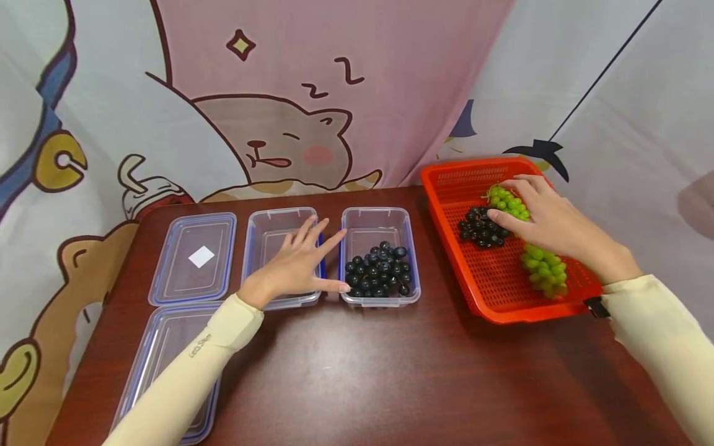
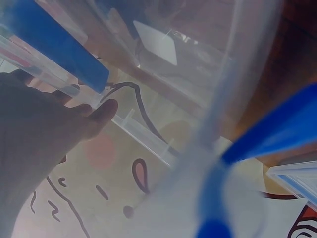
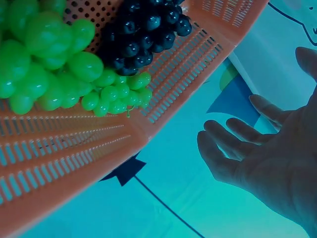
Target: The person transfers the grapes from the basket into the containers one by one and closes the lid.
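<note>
My left hand (image 1: 295, 260) spreads its fingers over the left clear box (image 1: 258, 251). Its index fingertip and thumb reach the near side of the right clear box (image 1: 404, 224), where black grapes (image 1: 379, 272) lie; whether they touch it I cannot tell. My right hand (image 1: 549, 220) hovers over the red basket (image 1: 468, 279), fingers loosely bent and holding nothing. Beneath and beside it are a black grape bunch (image 1: 481, 229), a green bunch (image 1: 504, 201) and a second green bunch (image 1: 543, 271). In the right wrist view, the right hand (image 3: 267, 144) appears apart from the green grapes (image 3: 119, 94).
Two blue-edged lids lie at the left of the brown table (image 1: 357, 378): the far lid (image 1: 214, 238) bears a white square label (image 1: 201, 256), and the near lid (image 1: 162, 347) is partly under the left forearm. A printed curtain (image 1: 390, 93) hangs behind the table.
</note>
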The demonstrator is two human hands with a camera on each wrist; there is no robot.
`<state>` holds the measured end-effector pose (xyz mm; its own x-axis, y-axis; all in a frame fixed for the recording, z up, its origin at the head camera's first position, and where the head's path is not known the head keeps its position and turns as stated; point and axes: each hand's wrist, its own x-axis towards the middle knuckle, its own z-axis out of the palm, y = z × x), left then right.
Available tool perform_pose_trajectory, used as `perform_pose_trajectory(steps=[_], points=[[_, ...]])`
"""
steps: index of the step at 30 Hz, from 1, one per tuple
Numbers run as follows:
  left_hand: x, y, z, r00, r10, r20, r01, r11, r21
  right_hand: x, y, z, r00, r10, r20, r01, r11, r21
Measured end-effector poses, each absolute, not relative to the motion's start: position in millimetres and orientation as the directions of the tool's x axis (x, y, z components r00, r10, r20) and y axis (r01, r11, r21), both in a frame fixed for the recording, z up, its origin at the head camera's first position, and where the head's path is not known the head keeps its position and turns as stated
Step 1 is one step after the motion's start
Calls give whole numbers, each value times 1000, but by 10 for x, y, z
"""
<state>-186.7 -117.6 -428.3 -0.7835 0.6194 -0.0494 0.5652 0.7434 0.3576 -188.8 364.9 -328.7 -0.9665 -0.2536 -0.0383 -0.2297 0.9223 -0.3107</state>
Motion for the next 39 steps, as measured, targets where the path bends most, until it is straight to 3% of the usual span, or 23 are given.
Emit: perform_pose_trajectory(steps=[19,39], points=[[-1879,-1198,-4281,-786,617,-52,562,746,357,-2175,3575,-3360,-958,-279,-72,-240,911,-334],[-1898,-1183,-4311,-783,620,-46,568,743,354,-2341,3665,-3764,-946,-293,-138,-236,915,-328]])
